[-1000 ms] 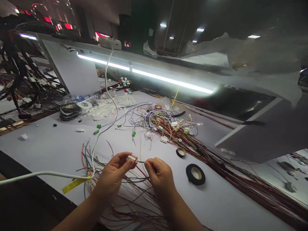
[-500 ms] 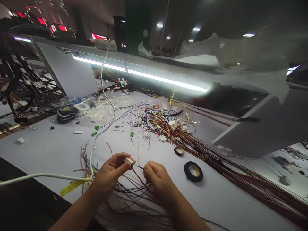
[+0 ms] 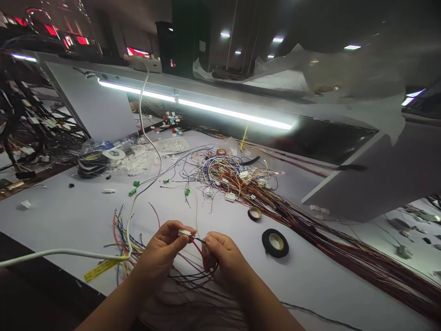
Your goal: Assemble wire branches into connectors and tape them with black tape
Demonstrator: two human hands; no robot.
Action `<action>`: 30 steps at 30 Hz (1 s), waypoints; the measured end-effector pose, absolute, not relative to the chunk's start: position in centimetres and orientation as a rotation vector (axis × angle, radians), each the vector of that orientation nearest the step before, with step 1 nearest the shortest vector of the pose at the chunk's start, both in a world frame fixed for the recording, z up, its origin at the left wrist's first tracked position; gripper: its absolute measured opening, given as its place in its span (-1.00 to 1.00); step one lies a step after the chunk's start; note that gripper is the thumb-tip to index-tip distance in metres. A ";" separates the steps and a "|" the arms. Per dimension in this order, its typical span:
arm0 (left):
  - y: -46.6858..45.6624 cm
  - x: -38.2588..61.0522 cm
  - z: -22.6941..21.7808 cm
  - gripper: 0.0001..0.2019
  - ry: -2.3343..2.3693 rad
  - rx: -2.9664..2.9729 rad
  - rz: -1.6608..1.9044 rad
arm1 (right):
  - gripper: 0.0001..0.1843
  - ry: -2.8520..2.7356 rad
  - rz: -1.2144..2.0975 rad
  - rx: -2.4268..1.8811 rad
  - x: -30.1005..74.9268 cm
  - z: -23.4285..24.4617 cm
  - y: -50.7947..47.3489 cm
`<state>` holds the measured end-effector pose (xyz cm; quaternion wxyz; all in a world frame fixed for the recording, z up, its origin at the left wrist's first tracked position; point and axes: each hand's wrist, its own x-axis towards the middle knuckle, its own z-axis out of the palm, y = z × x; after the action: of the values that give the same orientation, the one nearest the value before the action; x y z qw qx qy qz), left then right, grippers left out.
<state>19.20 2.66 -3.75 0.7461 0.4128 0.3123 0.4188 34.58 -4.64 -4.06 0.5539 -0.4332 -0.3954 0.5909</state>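
A small white connector [image 3: 185, 233] is pinched between the thumb and fingers of my left hand [image 3: 163, 248]. My right hand [image 3: 220, 252] is closed on a dark wire [image 3: 200, 239], whose end meets the connector's right side; whether it sits inside, I cannot tell. A red wire [image 3: 196, 246] also runs from the connector toward my right hand. Below the hands, a loose bunch of dark and red wires [image 3: 189, 278] spreads over the table. More wires with bare metal terminals [image 3: 120, 225] lie left of my left hand.
Black tape [image 3: 275, 243] and a smaller tape roll [image 3: 254, 214] lie at the right. Behind them stretches a long wire bundle [image 3: 292, 220] with white connectors [image 3: 230, 197]. A white cable [image 3: 69, 252] crosses the left side. Green connectors [image 3: 132, 191] and a bagged item [image 3: 93, 161] lie further back.
The connector in my left hand has turned to lie flatter, and the dark wire still meets it. The whole view has shifted slightly; both hands keep their grip.
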 end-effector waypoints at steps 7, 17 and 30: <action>2.8 18.8 -4.3 -0.81 0.699 1.031 0.815 | -0.57 -1.154 1.172 -1.337 34.6 -3.5 -4.4; 4.4 16.9 0.2 -0.80 0.919 1.615 0.510 | -0.76 -1.696 0.648 -1.507 33.5 -2.7 -4.2; 4.8 15.0 1.0 -0.77 0.855 1.222 0.340 | -0.57 -1.963 0.326 -1.431 33.9 -1.7 -4.1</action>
<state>15.02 4.80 0.97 0.7213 0.5533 0.3871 0.1541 33.90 -4.10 -1.73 0.3384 -0.5494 -0.7537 0.1250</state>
